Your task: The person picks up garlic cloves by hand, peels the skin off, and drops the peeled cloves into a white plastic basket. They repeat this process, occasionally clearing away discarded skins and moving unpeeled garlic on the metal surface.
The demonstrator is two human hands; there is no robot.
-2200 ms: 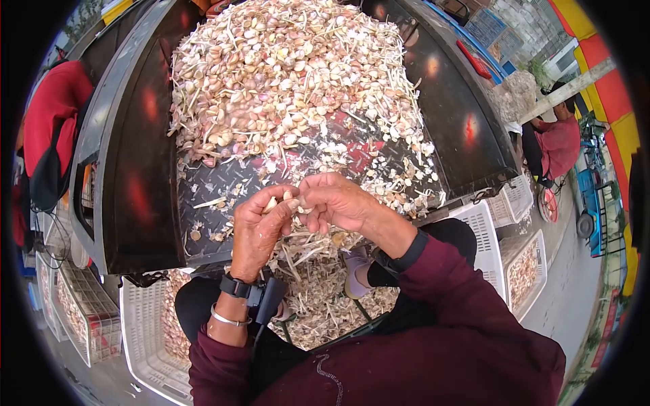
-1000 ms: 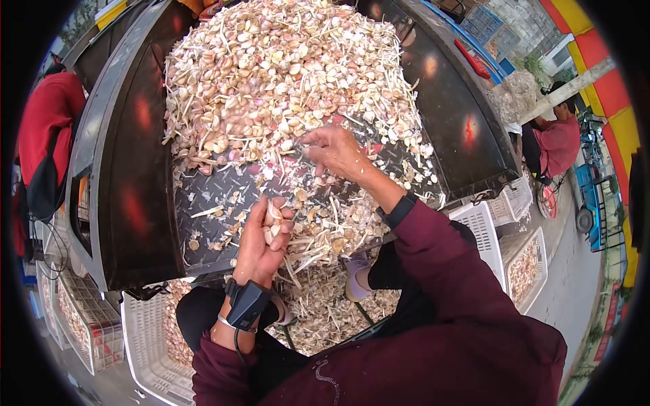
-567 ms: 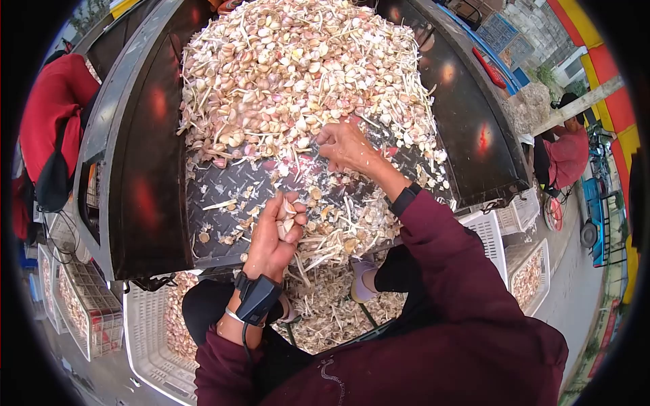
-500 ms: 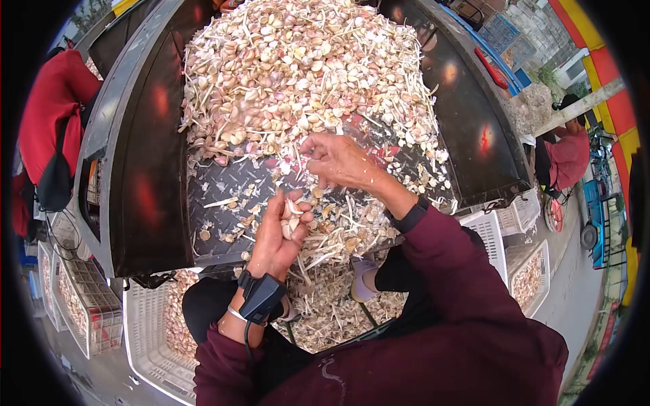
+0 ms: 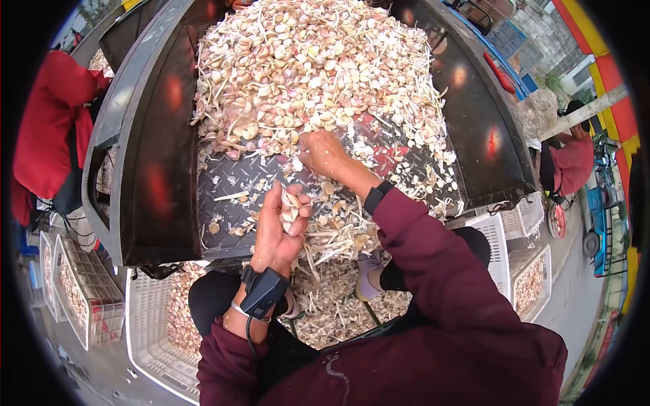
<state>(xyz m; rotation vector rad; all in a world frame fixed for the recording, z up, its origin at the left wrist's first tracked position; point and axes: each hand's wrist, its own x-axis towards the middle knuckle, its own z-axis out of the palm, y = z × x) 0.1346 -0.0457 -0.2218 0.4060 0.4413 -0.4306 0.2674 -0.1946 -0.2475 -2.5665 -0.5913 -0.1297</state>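
Note:
My left hand [image 5: 274,237] is curled palm up, with several garlic cloves [image 5: 290,208] held against its fingers. Above and to the right of it, my right hand [image 5: 328,155] reaches to the near edge of a large heap of loose garlic cloves [image 5: 311,74]. Its fingers are bent together and point down at the cloves; what lies between the fingertips is hidden. The heap rests on a dark metal bed with a raised tread pattern [image 5: 227,177]. Dry stalks and skins [image 5: 338,237] are scattered below my right hand along the bed's front edge.
Dark metal side walls [image 5: 159,162] flank the bed. White plastic crates [image 5: 152,318] holding garlic stand at lower left, with more crates [image 5: 531,284] at right. Skins and stalks [image 5: 332,308] cover the ground between my feet. A person in red [image 5: 57,128] is at left, another [image 5: 572,162] at right.
My right hand has moved a little from above the skins to the heap's edge, its fingers closing downward. My left hand still holds cloves, now more exposed. The view has shifted slightly.

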